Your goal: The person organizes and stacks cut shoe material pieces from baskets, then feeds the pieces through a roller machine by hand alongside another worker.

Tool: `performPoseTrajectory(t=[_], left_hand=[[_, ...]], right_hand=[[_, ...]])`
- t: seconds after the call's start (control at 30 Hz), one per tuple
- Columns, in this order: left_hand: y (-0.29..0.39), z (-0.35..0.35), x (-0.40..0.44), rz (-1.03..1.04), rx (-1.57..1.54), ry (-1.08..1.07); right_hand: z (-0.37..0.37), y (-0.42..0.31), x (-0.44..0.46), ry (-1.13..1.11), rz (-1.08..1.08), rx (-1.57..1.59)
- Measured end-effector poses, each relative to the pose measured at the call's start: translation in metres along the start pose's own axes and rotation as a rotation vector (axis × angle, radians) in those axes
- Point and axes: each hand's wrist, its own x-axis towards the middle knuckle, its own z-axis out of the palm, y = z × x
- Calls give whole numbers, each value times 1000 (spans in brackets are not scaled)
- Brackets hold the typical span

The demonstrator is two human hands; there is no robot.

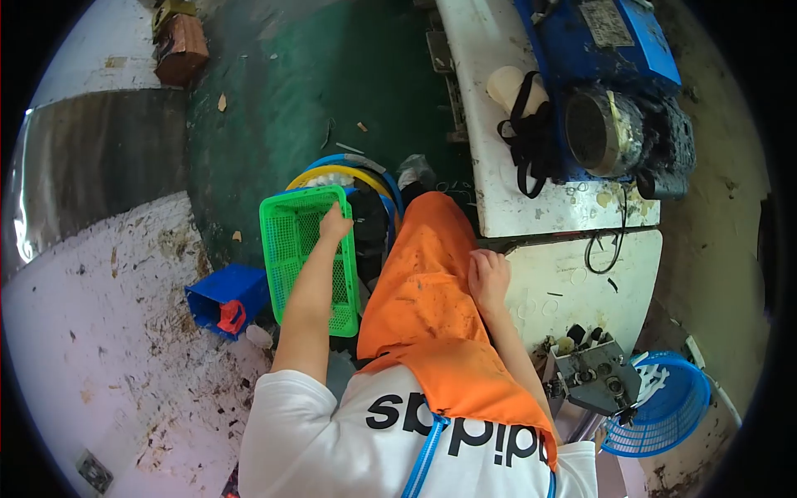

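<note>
My left hand (335, 224) is closed on the rim of a green plastic basket (286, 257), near its far right corner. The basket is tilted, and its mesh inside shows no contents. Behind and beneath it are stacked round tubs with a yellow rim (365, 176); white pieces (330, 179) and dark material show in the top one. My right hand (490, 278) rests beside my orange apron (432, 257), at the edge of the white table. Its fingers are curled in, and anything inside them is hidden.
A blue bin (228, 297) with a red item stands at left. On the right, a soiled blue machine (614, 50) and black straps (525, 137) lie on the white table (498, 199). A grey metal fixture (594, 378) and a blue basket (664, 423) are at lower right.
</note>
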Motion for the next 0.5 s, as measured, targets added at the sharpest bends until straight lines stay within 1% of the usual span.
performPoseTrajectory(t=[0.03,0.1,0.13,0.2,0.27,0.3,0.33,0.37,0.4,0.43,0.47,0.5], left_hand=[[-13,5,4,14,-71,-31],[-9,3,-18,106,-143,1],[-4,2,-30,158,-178,22],[-3,12,-45,170,-263,69],[-8,17,-75,236,-483,339],[-17,14,-92,117,-513,472],[-33,16,-111,-6,-540,599],[-76,41,-123,-143,-522,781],[-94,38,-145,-304,-467,841],[-140,60,-158,-470,-395,951],[-177,65,-181,-579,-574,846],[-216,96,-196,-849,-512,944]], right_hand=[[6,-7,4,-53,-38,72],[22,-27,19,-178,-82,197],[37,-36,28,-253,-49,256],[93,-35,37,-408,133,320],[158,-14,44,-540,245,349],[184,-4,52,-612,299,356],[200,4,60,-701,359,283],[215,11,70,-786,418,205],[233,20,82,-866,471,124],[251,30,93,-908,482,78],[269,38,100,-953,494,31],[279,38,111,-943,468,-12]])
